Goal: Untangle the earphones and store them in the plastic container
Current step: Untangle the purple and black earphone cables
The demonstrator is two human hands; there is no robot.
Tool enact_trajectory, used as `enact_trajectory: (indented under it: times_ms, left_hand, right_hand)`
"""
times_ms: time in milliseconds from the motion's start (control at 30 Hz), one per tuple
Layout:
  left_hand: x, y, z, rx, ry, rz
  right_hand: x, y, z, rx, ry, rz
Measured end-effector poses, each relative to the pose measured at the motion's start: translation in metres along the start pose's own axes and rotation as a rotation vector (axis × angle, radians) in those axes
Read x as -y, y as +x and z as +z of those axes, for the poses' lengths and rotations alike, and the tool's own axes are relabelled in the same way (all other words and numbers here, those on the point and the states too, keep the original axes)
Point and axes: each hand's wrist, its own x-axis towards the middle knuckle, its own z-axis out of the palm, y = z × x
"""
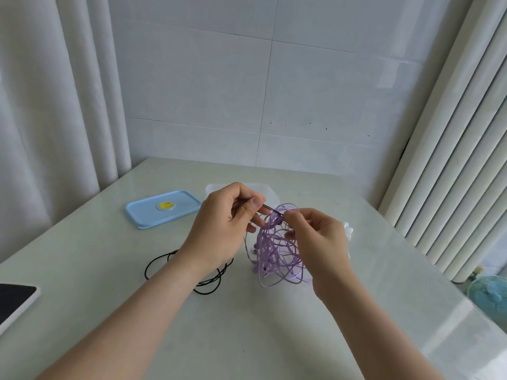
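Head view, only one available.

Left hand (227, 226), centre frame: thumb and fingers pinch a thin dark strand at the top of the knot. Right hand (318, 242), just right of it: fingertips pinch purple loops at the same spot.

Purple earphones (277, 253) hang from both hands as a dense tangle. The bottom loops reach the table (247, 338), though I can't tell if they rest on it. Black cord (208, 283) lies in loose loops on the table under the left wrist.

Clear container (270, 192) sits right behind the hands, mostly hidden. Blue lid (163, 208) is off, left of it.

Risks, my read:
- Pulling the hands apart hard probably cinches the knot, since there are lots of crossing loops.
- The dark strand seems to run into the purple bundle, so yanking it may drag the black cord back in.
- The thin wire could strain at the plug or the buds.
- Swinging loops may snag the container rim or nudge it.
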Motion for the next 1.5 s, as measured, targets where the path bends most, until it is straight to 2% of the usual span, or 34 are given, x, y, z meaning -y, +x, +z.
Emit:
enact_trajectory:
  times_ms: [167, 333, 433, 567, 767, 967, 1200, 1333, 1500]
  left_hand:
    - [-0.002, -0.003, 0.007, 0.058, -0.120, -0.078]
    - [0.000, -0.003, 0.003, 0.021, -0.222, -0.136]
    - [0.001, -0.002, 0.000, -0.002, -0.108, -0.112]
    - [-0.002, -0.003, 0.000, 0.014, 0.211, -0.041]
    - [-0.002, -0.008, 0.003, -0.007, 0.619, 0.244]
    - [-0.001, -0.006, 0.003, -0.030, 0.694, 0.282]
    - [0.002, -0.005, 0.006, -0.029, 0.593, 0.308]
    - [0.005, -0.008, 0.008, 0.059, 0.533, 0.255]
    - [0.002, -0.007, 0.006, -0.008, 0.566, 0.313]
  right_hand:
    - [0.000, 0.000, 0.002, -0.088, -0.033, -0.022]
    - [-0.003, 0.000, 0.000, -0.007, -0.098, -0.087]
    - [-0.005, 0.001, 0.001, -0.013, -0.131, -0.128]
    - [-0.009, 0.002, 0.003, -0.030, -0.244, -0.233]
    - [-0.012, 0.003, 0.005, -0.016, -0.354, -0.312]
    - [-0.010, 0.000, 0.007, -0.005, -0.345, -0.319]
    - [-0.008, 0.000, 0.005, -0.046, -0.349, -0.209]
    - [-0.009, 0.000, 0.003, -0.038, -0.394, -0.298]
    - [-0.011, 0.001, 0.004, 0.007, -0.448, -0.372]
